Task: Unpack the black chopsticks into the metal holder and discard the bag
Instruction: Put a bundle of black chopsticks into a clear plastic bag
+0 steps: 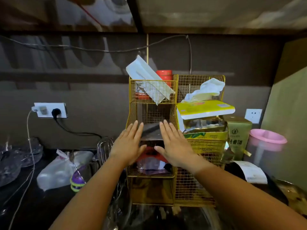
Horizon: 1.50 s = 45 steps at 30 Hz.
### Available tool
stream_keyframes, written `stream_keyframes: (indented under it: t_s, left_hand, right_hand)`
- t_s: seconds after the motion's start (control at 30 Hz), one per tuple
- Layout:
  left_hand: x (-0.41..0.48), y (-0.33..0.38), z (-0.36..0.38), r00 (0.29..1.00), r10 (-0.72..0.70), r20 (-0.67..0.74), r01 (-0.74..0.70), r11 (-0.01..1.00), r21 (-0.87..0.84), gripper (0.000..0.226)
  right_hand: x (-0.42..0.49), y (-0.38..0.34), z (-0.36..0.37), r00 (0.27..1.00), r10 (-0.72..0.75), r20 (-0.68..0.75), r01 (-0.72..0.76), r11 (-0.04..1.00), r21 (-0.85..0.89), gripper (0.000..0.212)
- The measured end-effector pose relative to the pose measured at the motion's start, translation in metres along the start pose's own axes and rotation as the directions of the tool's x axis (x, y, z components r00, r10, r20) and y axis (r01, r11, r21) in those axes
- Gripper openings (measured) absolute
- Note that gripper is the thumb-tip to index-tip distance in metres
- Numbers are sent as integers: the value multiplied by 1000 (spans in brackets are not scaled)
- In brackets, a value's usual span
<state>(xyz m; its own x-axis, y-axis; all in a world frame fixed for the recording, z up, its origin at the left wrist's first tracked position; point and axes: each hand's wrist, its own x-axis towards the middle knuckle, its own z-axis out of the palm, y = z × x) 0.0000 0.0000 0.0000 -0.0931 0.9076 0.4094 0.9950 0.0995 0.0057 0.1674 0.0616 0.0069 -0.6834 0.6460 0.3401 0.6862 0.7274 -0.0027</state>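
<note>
My left hand (129, 143) and my right hand (172, 145) are stretched forward, palms down and fingers flat, in front of a gold wire rack (201, 188). Neither hand holds anything. Between them, in the rack's middle left compartment, lies a dark flat packet (151, 132); I cannot tell whether it is the chopstick bag. A metal whisk (104, 149) stands left of the rack. No metal holder can be picked out for certain.
The rack's top holds a white packet (146, 77), a red tin (164, 75) and a yellow tissue box (206, 108). A gold carton (237, 135) and pink-lidded jug (265, 143) stand right. A plastic bag (61, 170), glass dishes (15, 161) and a wall socket (49, 110) are left.
</note>
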Motion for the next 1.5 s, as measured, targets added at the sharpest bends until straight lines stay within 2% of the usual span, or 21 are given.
stream_keyframes:
  t_s: [0.17, 0.3, 0.57, 0.83, 0.97, 1.1, 1.3, 1.4, 1.5]
  left_hand:
    - [12, -1, 11, 999, -4, 33, 4, 1000, -4, 60]
    - [16, 1, 11, 1000, 2, -21, -2, 1000, 16, 44]
    - [12, 2, -9, 992, 29, -119, -26, 999, 24, 55]
    - [5, 12, -84, 921, 110, -374, -95, 994, 59, 33]
    - [-3, 22, -130, 876, 199, -439, -146, 978, 151, 26]
    - [-18, 26, -168, 857, 244, -454, -138, 957, 253, 25]
    - [-66, 23, -196, 870, 277, -409, -132, 928, 348, 30]
    - [-96, 16, -206, 892, 244, -381, -119, 939, 321, 32]
    - [-128, 11, -207, 906, 195, -375, -89, 955, 282, 23]
  right_hand:
    - [12, 4, 12, 1000, 4, 21, -4, 1000, 8, 60]
    - [16, 3, 12, 1000, 8, -15, -8, 999, 44, 51]
    - [13, -6, -13, 998, 18, -63, -10, 991, 137, 44]
    - [3, -18, -72, 962, 25, -273, 27, 982, 187, 42]
    - [-4, -25, -104, 920, 31, -391, 66, 971, 231, 29]
    - [-16, -36, -130, 872, 40, -487, 111, 954, 279, 26]
    - [-47, -70, -139, 864, 14, -504, 230, 879, 419, 26]
    - [-69, -92, -131, 870, -53, -490, 315, 825, 469, 24]
    - [-92, -115, -121, 881, -117, -458, 366, 782, 504, 25]
